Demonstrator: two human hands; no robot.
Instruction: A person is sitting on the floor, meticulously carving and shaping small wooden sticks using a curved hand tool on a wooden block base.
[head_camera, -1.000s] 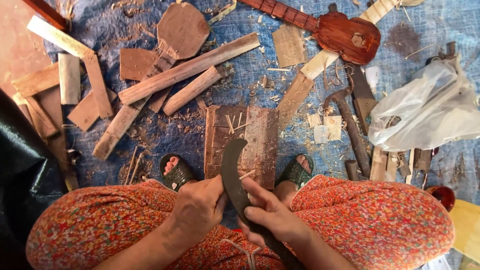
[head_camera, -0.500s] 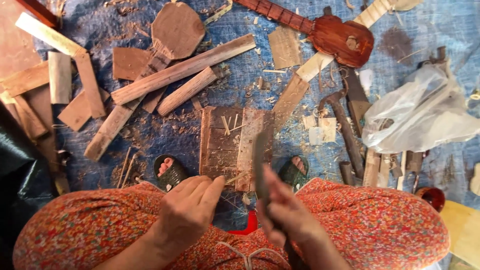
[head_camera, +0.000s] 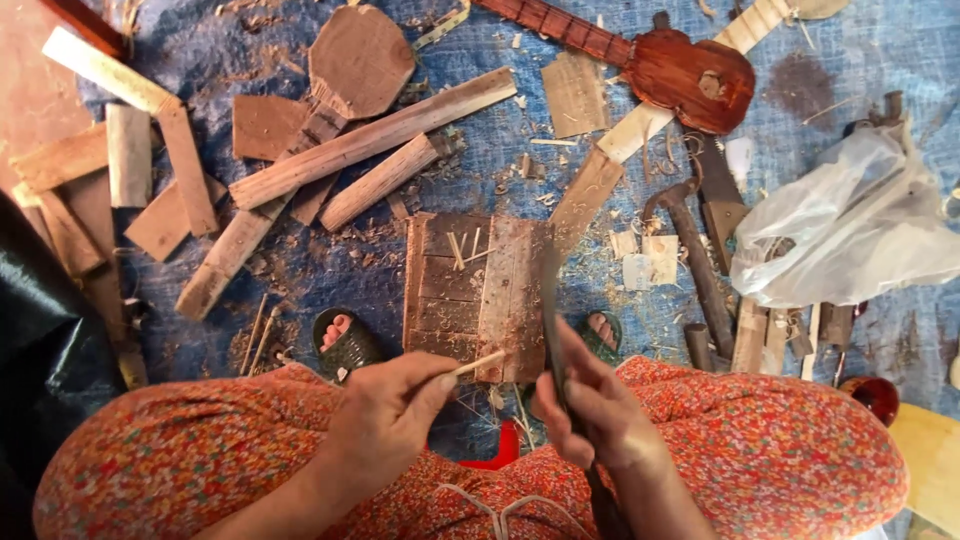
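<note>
Hidden and cropped parts

The long dark curved blade (head_camera: 551, 300) (seen edge-on) vanishes inside the right hand (head_camera: 598, 412); the small reddish-brown wooden guitar-shaped instrument (head_camera: 668, 62) loses its neck at the top edge.

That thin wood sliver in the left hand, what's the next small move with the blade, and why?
Probably bring the sliver tip against the dark blade edge. The left hand pinches the sliver, its tip pointing at the blade, a small gap between them. The right hand grips the blade upright over the wooden block.

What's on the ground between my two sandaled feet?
In the head view, a grooved wooden block lies on the blue tarp between the left foot and right foot, with thin wood slivers on it.
</note>
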